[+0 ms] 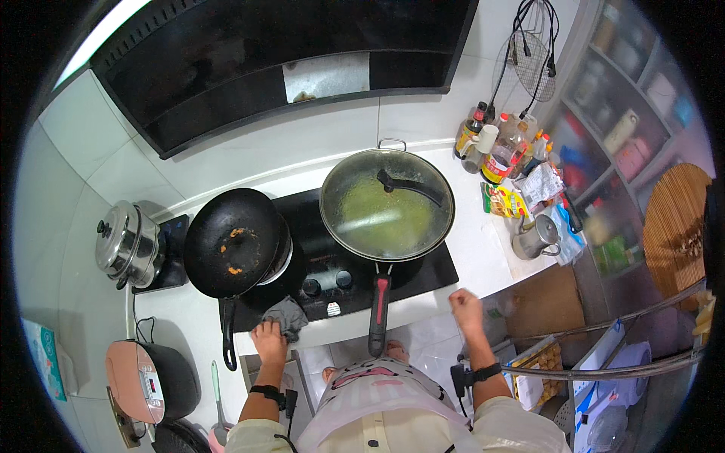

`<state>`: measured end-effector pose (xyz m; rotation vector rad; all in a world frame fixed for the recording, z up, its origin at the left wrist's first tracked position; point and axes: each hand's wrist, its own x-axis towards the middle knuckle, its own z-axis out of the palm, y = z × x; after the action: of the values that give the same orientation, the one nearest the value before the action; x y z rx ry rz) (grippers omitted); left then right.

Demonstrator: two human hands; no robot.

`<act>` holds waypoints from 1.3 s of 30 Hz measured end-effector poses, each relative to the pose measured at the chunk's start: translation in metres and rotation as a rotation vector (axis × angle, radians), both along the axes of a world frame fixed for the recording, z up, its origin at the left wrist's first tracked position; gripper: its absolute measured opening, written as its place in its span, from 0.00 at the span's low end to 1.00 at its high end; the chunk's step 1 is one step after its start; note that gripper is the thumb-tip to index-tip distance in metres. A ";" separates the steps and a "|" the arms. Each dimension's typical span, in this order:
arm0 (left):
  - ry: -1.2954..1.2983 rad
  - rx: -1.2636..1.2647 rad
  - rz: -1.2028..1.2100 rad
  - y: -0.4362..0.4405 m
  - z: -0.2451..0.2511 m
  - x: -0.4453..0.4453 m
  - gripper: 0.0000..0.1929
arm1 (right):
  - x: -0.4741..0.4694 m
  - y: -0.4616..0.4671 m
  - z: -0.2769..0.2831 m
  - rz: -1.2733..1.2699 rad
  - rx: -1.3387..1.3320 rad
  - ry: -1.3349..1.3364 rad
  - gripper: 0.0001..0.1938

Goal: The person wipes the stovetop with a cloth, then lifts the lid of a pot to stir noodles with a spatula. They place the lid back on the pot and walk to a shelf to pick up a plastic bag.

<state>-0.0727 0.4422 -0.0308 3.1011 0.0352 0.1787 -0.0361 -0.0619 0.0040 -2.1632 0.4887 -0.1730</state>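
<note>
My left hand [269, 341] is closed on a crumpled grey cloth [287, 317] at the front left edge of the black cooktop [317, 263]. A black wok [226, 243] with orange-brown food bits sits on the left burner, its handle pointing towards me. On the right burner stands a covered pan, its glass lid [391, 226] fogged over green contents and its black and red handle [379, 311] jutting past the counter edge. My right hand [467, 308], fingers curled and seemingly holding nothing, hovers by the counter's front edge to the right of that handle.
A lidded steel pot [127, 246] and a pink and black rice cooker [150, 382] stand left. Sauce bottles [501, 156], seasoning packets [506, 201] and a metal pitcher [535, 238] crowd the right counter. A range hood [226, 73] overhangs the back; a wire rack [600, 372] stands lower right.
</note>
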 end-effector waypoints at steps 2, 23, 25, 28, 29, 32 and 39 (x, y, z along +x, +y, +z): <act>-0.037 -0.040 0.058 0.002 -0.003 -0.002 0.24 | 0.018 -0.017 0.033 -0.006 -0.169 -0.194 0.07; -0.206 -0.318 0.442 -0.108 0.019 -0.084 0.26 | 0.243 0.047 0.178 0.655 -0.956 -0.481 0.18; -0.237 -0.333 0.470 -0.119 0.016 -0.091 0.25 | 0.256 0.051 0.174 0.721 -0.996 -0.391 0.18; -0.257 -0.389 0.498 -0.134 0.021 -0.090 0.24 | 0.269 0.056 0.165 0.759 -0.926 -0.293 0.16; -0.227 -0.423 0.523 -0.138 0.027 -0.087 0.23 | 0.272 0.056 0.161 0.767 -0.872 -0.274 0.15; -0.312 -0.522 0.420 -0.157 0.054 -0.068 0.19 | 0.279 0.051 0.151 0.764 -0.695 -0.326 0.15; -0.104 -0.852 0.159 -0.211 0.161 -0.020 0.18 | 0.296 0.025 0.170 0.644 -0.330 -0.514 0.16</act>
<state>-0.0929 0.2315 0.1306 2.2361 0.2751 0.2483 0.2601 -0.0367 0.1744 -2.3586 -0.5621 -0.4529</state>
